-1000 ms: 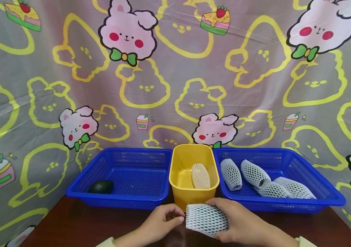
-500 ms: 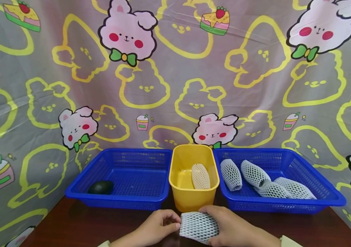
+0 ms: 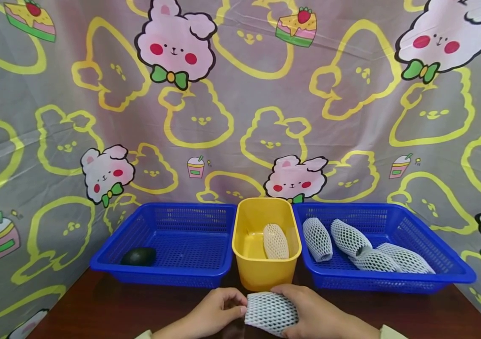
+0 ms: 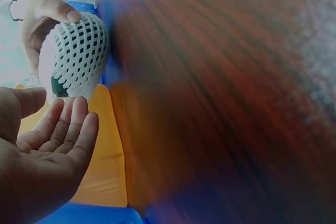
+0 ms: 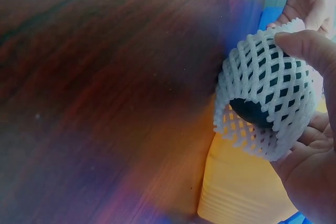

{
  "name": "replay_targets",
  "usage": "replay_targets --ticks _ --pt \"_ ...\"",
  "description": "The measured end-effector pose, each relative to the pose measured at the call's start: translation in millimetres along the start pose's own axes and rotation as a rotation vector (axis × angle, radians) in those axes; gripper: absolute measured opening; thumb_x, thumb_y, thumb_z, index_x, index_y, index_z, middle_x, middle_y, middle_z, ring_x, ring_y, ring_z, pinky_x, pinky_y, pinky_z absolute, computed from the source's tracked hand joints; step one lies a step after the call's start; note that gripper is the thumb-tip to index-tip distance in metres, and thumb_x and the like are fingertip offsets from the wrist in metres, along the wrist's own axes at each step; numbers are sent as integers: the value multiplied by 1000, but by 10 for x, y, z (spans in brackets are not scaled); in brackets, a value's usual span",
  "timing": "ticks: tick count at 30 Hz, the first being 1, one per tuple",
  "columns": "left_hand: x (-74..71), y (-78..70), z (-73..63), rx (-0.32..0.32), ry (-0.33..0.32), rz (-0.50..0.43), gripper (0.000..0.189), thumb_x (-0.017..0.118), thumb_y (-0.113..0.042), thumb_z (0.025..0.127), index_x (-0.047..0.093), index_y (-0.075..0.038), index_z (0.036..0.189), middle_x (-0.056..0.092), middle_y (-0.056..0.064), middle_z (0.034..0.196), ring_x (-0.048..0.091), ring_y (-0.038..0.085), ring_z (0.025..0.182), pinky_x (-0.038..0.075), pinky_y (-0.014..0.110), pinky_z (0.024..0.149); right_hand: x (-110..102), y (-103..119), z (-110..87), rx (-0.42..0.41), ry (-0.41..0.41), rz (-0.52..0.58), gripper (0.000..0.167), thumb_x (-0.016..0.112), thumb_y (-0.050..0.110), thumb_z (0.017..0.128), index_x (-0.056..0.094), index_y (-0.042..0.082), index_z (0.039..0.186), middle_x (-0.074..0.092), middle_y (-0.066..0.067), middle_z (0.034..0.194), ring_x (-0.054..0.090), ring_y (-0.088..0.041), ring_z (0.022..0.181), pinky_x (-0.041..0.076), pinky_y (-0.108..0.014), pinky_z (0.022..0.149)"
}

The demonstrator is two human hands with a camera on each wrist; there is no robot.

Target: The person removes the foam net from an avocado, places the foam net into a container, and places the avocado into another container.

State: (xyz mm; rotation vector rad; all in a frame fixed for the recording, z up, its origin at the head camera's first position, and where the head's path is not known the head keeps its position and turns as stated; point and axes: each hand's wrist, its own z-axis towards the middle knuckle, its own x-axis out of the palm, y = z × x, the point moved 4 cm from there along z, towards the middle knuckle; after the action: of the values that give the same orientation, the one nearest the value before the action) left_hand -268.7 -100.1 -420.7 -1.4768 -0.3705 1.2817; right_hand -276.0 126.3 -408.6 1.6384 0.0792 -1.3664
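Observation:
In front of the yellow bin, my right hand point(image 3: 318, 308) grips a dark green avocado point(image 5: 252, 113) sleeved in a white foam net point(image 3: 271, 313). Thumb and fingers lie on opposite sides of the net, near its right end. Through the net's open end in the right wrist view, the dark skin shows. My left hand point(image 3: 215, 308) is at the other end of the net. Its fingers point(image 4: 79, 124) are loosely extended, the tips at the net's edge, and the thumb stands apart from them. Whether the fingertips press on the net I cannot tell.
A bare avocado point(image 3: 139, 256) lies in the left blue basket point(image 3: 189, 270). The yellow bin point(image 3: 266, 273) holds one empty-looking foam net point(image 3: 275, 241). Several netted pieces point(image 3: 316, 239) lie in the right blue basket point(image 3: 393, 281). All stand on a dark wooden table point(image 3: 109, 306) before a patterned curtain.
Both hands and the netted avocado have come slightly left and toward the person, mostly in the first half second. Since then they have hardly moved.

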Motion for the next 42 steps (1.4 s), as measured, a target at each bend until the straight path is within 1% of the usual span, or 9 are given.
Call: replay_targets --ticks 7,12,19,21,26,30,35,38,42 --pt "0 -16 22 4 -8 11 5 66 -9 90 68 -10 95 65 -6 85 57 3 74 48 23 67 -8 5 11 30 36 8 71 83 37 73 54 12 132 57 9 117 53 -4 96 48 -29 83" --pt "-4 -49 40 18 -26 -18 6 66 -6 89 68 -9 94 64 -6 85 57 4 73 49 23 65 -11 11 12 51 56 36 72 83 38 73 53 13 134 57 10 117 53 -5 97 47 -29 85" --pt "-3 -75 100 27 -90 -45 10 65 0 84 67 -7 91 63 -4 81 55 4 69 47 22 62 -3 1 8 13 39 21 72 83 37 73 53 14 134 57 11 118 53 -4 98 47 -29 85" --pt "9 -73 125 25 -100 -62 12 64 2 83 67 -6 91 64 -3 82 56 4 71 48 21 64 1 -1 9 -2 35 8 72 84 37 73 53 14 134 57 10 118 53 -4 98 47 -29 85" --pt "49 -62 188 47 -105 -108 14 65 6 82 68 -2 93 67 0 88 60 5 77 50 22 69 7 8 19 -31 34 -15 72 83 37 74 52 12 134 57 8 121 53 -4 100 47 -29 86" --pt "59 -43 221 45 -119 -110 15 67 5 80 68 -1 93 67 2 89 61 6 77 50 22 70 6 10 23 -23 46 -4 73 83 38 74 52 12 135 56 8 122 52 -4 101 47 -30 87" --pt "96 8 235 14 -83 -149 18 67 6 77 68 2 95 68 4 89 61 6 77 51 21 69 10 -7 20 -18 55 1 73 83 37 74 52 12 135 57 8 122 53 -3 101 48 -30 86" --pt "119 23 239 1 -63 -142 16 66 4 77 68 1 92 67 1 85 60 5 74 49 20 66 14 -13 14 -11 57 3 73 83 38 74 52 13 135 56 8 122 53 -3 101 48 -30 87" --pt "129 21 240 1 -61 -121 12 66 3 77 67 -2 88 65 -2 81 58 5 71 48 20 64 3 -9 -14 2 64 8 73 82 39 75 51 12 136 56 7 124 52 -4 102 48 -31 87"
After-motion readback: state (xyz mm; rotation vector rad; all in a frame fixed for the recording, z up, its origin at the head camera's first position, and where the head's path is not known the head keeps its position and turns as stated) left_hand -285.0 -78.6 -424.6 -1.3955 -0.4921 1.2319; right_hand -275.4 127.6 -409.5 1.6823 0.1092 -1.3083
